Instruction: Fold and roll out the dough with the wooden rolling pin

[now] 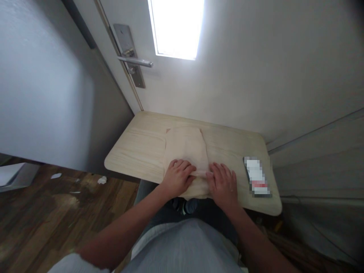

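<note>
A pale beige cloth (186, 146) lies in a long strip across the small table, its near end hanging slightly over the front edge. Close to that end, a narrow fold runs across the cloth between my hands. My left hand (179, 176) grips the fold at its left side, thumb and fingers closed on the fabric. At the right side, my right hand (223, 182) pinches the same fold, its fingers curled over the cloth. Part of the fold is hidden under my fingers.
The wood-patterned table (135, 146) stands against a pale door with a metal handle (136, 60). A phone (257, 176), partly pixelated, lies at the table's right. On the wooden floor (93, 212) at left are crumpled paper scraps (102, 180). My legs are below the front edge.
</note>
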`<act>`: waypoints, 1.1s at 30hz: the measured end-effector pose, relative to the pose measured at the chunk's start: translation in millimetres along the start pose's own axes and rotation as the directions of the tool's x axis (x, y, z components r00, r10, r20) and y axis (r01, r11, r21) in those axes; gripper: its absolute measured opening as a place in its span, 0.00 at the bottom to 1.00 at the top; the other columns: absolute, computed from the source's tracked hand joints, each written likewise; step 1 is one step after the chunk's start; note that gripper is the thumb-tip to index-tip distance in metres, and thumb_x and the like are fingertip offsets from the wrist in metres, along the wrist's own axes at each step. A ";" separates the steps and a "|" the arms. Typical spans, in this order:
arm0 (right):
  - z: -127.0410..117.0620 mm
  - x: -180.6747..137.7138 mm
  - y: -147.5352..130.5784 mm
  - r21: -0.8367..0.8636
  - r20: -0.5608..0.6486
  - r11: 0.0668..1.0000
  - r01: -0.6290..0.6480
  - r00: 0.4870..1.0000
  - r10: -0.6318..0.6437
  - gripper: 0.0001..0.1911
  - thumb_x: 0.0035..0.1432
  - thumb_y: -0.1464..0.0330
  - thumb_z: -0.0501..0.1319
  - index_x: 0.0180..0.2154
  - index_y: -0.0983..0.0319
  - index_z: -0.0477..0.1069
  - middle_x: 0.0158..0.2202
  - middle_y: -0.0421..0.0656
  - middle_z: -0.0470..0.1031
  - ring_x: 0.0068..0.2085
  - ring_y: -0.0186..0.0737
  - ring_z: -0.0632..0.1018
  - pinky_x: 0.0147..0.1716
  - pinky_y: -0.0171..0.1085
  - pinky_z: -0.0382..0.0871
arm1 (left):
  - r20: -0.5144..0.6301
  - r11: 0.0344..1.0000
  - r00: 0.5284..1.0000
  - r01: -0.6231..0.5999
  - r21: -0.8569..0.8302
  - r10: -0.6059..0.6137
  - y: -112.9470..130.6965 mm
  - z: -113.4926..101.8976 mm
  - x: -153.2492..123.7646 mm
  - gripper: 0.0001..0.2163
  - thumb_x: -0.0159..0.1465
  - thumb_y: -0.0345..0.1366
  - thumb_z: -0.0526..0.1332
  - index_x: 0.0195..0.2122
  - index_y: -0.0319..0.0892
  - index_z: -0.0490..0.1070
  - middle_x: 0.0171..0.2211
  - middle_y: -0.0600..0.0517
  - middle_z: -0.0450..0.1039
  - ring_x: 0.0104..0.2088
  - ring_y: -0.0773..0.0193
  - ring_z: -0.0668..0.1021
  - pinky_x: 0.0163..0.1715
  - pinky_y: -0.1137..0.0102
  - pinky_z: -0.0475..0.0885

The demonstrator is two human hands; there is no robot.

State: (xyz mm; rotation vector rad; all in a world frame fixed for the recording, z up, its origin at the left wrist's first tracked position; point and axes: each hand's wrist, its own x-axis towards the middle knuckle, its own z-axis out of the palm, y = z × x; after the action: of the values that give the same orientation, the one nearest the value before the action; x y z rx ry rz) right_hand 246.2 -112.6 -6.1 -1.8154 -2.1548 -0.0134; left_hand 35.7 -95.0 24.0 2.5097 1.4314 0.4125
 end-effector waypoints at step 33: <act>42.4 122.9 -70.9 -0.048 0.046 0.992 0.113 0.993 -0.110 0.29 0.69 0.53 0.49 0.64 0.60 0.63 0.65 0.52 0.64 0.66 0.60 0.59 0.62 0.63 0.43 | -0.125 0.923 0.932 0.357 0.146 -0.341 -101.3 -16.2 15.5 0.25 0.73 0.51 0.43 0.66 0.49 0.59 0.69 0.47 0.57 0.68 0.49 0.59 0.64 0.46 0.53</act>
State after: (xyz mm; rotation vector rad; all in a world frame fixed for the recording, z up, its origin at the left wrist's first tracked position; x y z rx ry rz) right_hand 150.8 0.6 -1.6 -1.7348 -2.3035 -0.0551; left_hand -43.6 -30.1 8.0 2.3067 1.9824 0.3638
